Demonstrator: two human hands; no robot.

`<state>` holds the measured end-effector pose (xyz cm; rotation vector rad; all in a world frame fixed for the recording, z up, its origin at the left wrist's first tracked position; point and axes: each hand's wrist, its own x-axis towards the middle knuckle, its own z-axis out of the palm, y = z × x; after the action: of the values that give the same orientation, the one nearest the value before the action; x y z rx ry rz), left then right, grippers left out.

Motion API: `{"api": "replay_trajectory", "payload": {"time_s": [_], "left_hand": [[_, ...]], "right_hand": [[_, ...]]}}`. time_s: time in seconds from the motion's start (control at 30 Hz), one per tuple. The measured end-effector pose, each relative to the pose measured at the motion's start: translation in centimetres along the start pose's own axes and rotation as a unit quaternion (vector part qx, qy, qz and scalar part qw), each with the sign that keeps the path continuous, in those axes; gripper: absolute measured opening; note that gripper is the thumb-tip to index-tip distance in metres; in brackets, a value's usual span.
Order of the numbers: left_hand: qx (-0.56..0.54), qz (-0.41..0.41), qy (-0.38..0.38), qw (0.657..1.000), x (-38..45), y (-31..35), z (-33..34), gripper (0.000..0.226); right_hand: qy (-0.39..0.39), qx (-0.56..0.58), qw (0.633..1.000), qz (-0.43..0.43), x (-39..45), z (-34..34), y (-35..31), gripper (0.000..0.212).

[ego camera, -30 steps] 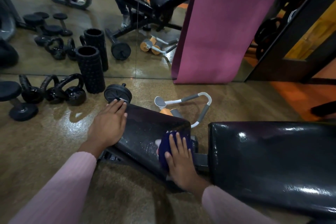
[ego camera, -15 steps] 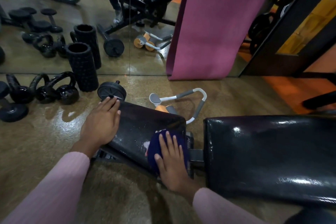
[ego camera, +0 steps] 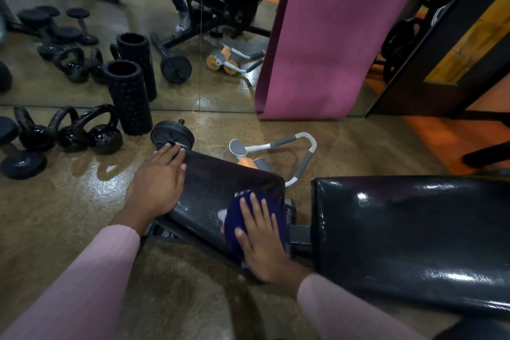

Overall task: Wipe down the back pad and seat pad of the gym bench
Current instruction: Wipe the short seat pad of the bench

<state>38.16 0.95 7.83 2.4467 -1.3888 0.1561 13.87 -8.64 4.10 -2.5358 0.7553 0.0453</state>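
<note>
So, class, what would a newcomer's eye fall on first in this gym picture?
The right hand pressing a blue cloth flat on the black seat pad at centre, the left hand resting on its far corner. Then the glossy back pad on the right, and the pink mat leaning on the mirror behind.

Ab roller [ego camera: 273, 157] just beyond seat pad [ego camera: 220, 190]

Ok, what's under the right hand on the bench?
A dark blue cloth lies under the right hand, pressed flat on the seat pad. Pale wet streaks show beside it. The pad surface beneath cloth and hand is covered.
</note>
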Motion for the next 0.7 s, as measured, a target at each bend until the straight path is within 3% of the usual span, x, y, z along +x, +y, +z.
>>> {"api": "replay_trajectory", "payload": {"time_s": [0.1,0.2,0.3,0.37,0.47,0.53,0.6,0.7], "left_hand": [[-0.008,-0.001,-0.002,1.0,0.0,-0.2,0.2,0.056],[-0.007,-0.001,0.0,1.0,-0.1,-0.3,0.4,0.056],[-0.006,-0.003,-0.003,1.0,0.1,-0.1,0.3,0.056],[-0.007,-0.006,-0.004,1.0,0.2,-0.2,0.3,0.056],[-0.007,-0.008,-0.005,1.0,0.2,-0.3,0.3,0.057],[-0.005,-0.009,-0.007,1.0,0.2,-0.3,0.3,0.057],[-0.005,-0.012,-0.006,1.0,0.1,-0.4,0.4,0.058],[-0.012,-0.019,-0.002,1.0,0.1,-0.2,0.6,0.058]], "right_hand": [[-0.011,0.031,0.999,-0.012,-3.1,0.2,2.7,0.055],[0.008,0.104,0.991,0.089,-0.8,-0.3,3.7,0.055],[0.002,0.085,0.981,0.173,3.7,-1.1,2.2,0.06],[0.005,0.045,0.989,0.144,3.9,-1.1,1.3,0.06],[0.001,0.005,1.0,0.004,-0.5,-0.3,1.5,0.059],[-0.013,0.014,0.999,-0.037,-3.1,0.0,3.1,0.059],[-0.01,0.059,0.998,-0.002,-3.1,-0.4,4.7,0.059],[0.018,0.138,0.983,0.124,1.5,-1.1,5.5,0.063]]}}
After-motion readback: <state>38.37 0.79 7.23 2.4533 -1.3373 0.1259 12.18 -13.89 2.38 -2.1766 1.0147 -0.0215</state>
